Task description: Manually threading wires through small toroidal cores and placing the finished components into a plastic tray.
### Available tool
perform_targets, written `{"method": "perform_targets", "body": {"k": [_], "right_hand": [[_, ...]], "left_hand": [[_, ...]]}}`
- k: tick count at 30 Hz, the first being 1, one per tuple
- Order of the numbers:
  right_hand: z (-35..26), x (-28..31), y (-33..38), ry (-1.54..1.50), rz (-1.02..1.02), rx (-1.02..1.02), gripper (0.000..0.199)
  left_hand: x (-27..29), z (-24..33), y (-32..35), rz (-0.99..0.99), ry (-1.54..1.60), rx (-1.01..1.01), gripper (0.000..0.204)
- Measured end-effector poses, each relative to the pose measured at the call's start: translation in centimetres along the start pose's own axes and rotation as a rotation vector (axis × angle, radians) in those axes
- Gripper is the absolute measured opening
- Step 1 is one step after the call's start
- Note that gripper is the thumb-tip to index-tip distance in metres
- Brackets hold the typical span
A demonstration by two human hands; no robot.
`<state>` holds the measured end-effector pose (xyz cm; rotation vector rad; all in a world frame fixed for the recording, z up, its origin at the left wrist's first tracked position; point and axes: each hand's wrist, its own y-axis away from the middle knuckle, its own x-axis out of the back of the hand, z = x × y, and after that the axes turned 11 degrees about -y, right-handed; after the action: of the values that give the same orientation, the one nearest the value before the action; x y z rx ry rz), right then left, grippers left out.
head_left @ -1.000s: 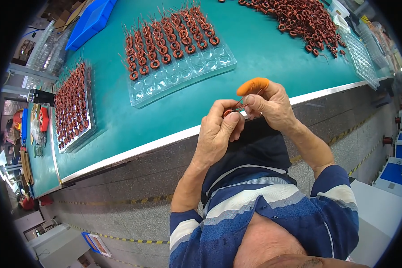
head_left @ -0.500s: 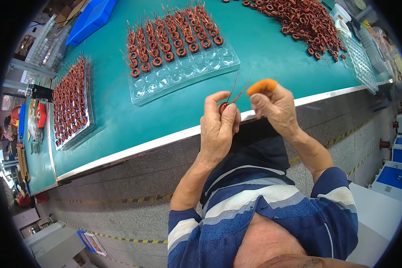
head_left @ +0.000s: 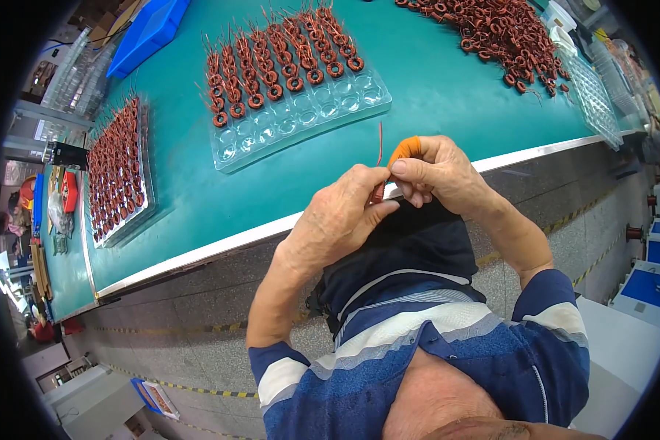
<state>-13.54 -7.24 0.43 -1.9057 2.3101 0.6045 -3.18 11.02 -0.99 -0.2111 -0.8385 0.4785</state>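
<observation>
In front of the table edge, my left hand [head_left: 337, 213] grips a small ring coil [head_left: 378, 193] wound with reddish copper wire, mostly hidden by the fingers. A copper wire lead [head_left: 380, 143] sticks up from it. My right hand [head_left: 447, 176] meets the left at the coil, thumb and forefinger pinched together beside its top; what they pinch is hidden. An orange finger cover [head_left: 406, 149] sits on the right forefinger. Beyond the hands lies a clear plastic tray [head_left: 308, 117], its far rows filled with similar coils [head_left: 274, 92], leads pointing up; its nearest cups hold none.
A second filled coil tray [head_left: 147, 183] stands at the left on the green table [head_left: 198, 213]. Loose coils [head_left: 506, 44] are heaped at the far right, near a clear tray [head_left: 592, 99]. A blue bin [head_left: 150, 33] lies far left.
My right hand has moved left and closed against the coil. My left hand has turned over it, with the forearm swinging left. The two spread leads now show as one upright strand.
</observation>
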Motion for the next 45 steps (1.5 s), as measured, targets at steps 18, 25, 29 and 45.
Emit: {"method": "perform_targets", "body": {"k": [18, 25, 29, 45], "right_hand": [[2.0, 0.1, -1.5, 0.247, 0.152, 0.019, 0.017], [1.2, -0.7, -1.7, 0.079, 0.196, 0.016, 0.015], [0.1, -1.3, -1.9, -0.104, 0.149, -0.011, 0.014], [0.9, -2.2, -1.4, 0.085, 0.076, 0.208, 0.016]], "left_hand": [[-2.5, -1.4, 0.2, 0.071, -0.869, -0.296, 0.019], [-3.2, -2.5, -0.4, 0.250, -0.528, -0.170, 0.026], [-4.4, -1.5, 0.6, 0.367, 0.479, 0.297, 0.029], [-5.0, -1.1, 0.5, 0.374, 0.951, 0.356, 0.024]]}}
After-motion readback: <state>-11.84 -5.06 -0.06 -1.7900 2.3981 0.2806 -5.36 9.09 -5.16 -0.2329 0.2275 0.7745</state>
